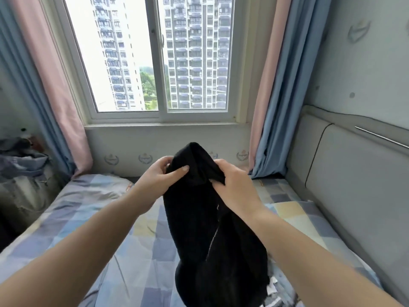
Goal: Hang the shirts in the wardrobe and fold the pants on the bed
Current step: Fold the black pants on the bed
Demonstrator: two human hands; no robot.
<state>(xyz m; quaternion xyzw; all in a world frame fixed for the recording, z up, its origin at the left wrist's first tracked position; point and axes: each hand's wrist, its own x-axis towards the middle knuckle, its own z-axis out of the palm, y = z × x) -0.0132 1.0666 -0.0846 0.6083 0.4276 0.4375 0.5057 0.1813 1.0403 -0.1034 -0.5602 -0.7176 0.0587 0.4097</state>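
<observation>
Both hands are up over the bed holding a black fuzzy, fleece-looking garment with a metal zipper (212, 218). The left hand (158, 180) pinches the top edge, thumb pressed flat on the front of the fabric and the other fingers curled behind it. The right hand (232, 187) grips the other side of that bunched top, fingers wrapped into the cloth. The top sticks up in a rounded lump between the two hands and the rest hangs in a soft, heavy drape down toward the bed.

Under it is a bed with a slightly wrinkled checked sheet in pale blue, lilac and yellow squares (93, 207). A padded grey headboard panel (354, 180) runs along the right. Smooth pink and blue curtains (278, 107) frame the white-framed sliding window (158, 63). There's a crumpled heap of greyish cloth (20, 160) at the far left.
</observation>
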